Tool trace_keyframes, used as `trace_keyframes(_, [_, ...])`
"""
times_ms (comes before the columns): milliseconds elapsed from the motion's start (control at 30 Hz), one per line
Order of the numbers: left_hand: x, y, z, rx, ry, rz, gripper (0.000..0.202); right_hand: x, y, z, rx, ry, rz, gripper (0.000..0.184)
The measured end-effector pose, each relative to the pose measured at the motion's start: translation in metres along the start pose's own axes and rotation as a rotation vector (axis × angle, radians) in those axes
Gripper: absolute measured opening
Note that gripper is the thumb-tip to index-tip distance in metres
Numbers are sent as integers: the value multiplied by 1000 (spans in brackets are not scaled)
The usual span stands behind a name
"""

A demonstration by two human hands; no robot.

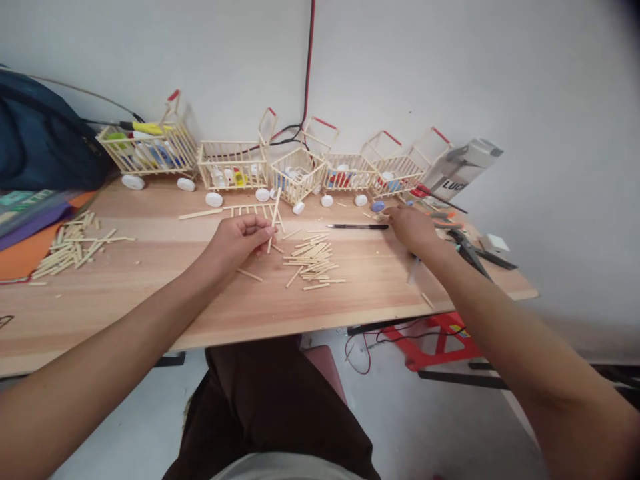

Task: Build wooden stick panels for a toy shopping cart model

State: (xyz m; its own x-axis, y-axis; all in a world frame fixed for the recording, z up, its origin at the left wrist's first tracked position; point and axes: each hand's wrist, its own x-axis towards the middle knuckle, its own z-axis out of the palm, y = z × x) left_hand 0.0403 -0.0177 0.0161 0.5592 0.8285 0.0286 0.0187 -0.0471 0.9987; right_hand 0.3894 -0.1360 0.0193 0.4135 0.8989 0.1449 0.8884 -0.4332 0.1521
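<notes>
My left hand (239, 238) rests on the wooden table (150, 293) with its fingers curled around a thin wooden stick (275, 218) that points up and away. A loose pile of short sticks (313, 260) lies just right of it. My right hand (410, 225) reaches to the far right, knuckles up, fingers bent down onto small stick pieces (380, 216) beside a black pen (357, 227). What its fingers hold is hidden.
Several small stick-built carts (233, 165) with white cap wheels line the wall. A flat stick ladder piece (227, 211) lies before them. More sticks (70, 248) are heaped at left near a dark bag (45, 140). Black pliers (470, 252) lie at right.
</notes>
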Motion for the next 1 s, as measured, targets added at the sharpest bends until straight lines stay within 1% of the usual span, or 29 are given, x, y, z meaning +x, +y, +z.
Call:
trace_keyframes(167, [7, -4, -1, -34, 14, 59, 20, -21, -2, -17, -67, 19, -28, 33])
trace_keyframes(300, [8, -3, -1, -95, 44, 84, 18, -33, -13, -27, -40, -16, -96, 30])
trace_keyframes(433, [6, -2, -2, -105, 96, 113, 19, -39, -25, -34, -8, 2, -91, 30])
trace_keyframes(500, [7, -3, -3, -100, 120, 127, 20, -44, -24, -42, 25, 28, -88, 31])
trace_keyframes(600, [8, -5, -4, -98, 146, 153, 22, -54, -7, -63, 59, 83, -48, 32])
trace_keyframes(700, [7, -4, -4, -81, 167, 187, 22, -70, 22, -87, 53, 113, 76, 31])
trace_keyframes(767, [5, -2, -3, -70, 176, 202, 21, -83, 39, -96, 49, 127, 171, 31])
trace_keyframes(800, [4, 0, -3, -65, 180, 205, 21, -90, 45, -97, 43, 127, 199, 32])
trace_keyframes(867, [2, 2, -3, -57, 188, 206, 21, -105, 52, -89, 29, 117, 223, 29])
trace_keyframes(933, [1, 3, -4, -52, 197, 208, 21, -121, 52, -72, 27, 64, 206, 27])
trace_keyframes(1000, [2, 2, -6, -40, 199, 213, 21, -135, 50, -51, 61, -29, 154, 27])
